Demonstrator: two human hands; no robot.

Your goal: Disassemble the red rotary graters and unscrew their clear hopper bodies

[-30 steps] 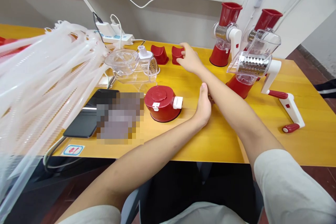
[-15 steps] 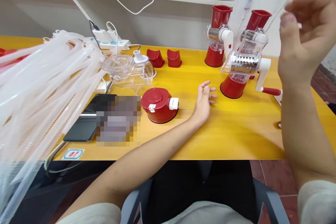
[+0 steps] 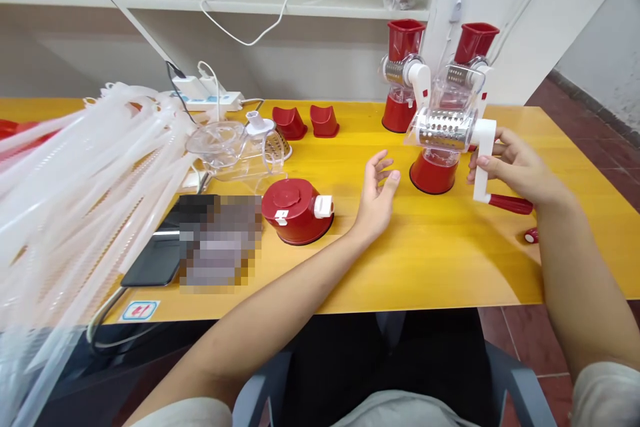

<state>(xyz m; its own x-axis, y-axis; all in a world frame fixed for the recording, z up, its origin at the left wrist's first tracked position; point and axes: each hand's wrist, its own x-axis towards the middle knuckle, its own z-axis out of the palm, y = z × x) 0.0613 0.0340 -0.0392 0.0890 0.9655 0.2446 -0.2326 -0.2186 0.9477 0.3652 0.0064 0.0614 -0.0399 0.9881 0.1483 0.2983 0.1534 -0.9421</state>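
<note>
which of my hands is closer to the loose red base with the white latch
Left. Your left hand hovers open just right of the red base; your right hand is far right, on the grater's white crank.

1 head-worn camera looks forward and down from close above a yellow wooden table (image 3: 440, 260), facing white wall shelves (image 3: 300, 3) beyond.

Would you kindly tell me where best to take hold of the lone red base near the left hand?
Probably grip the red base around its domed sides from above, fingers spread left and right. It sits flat on the yellow table, and its white tab juts out on the right, so avoid that. The left hand is open beside it.
</note>
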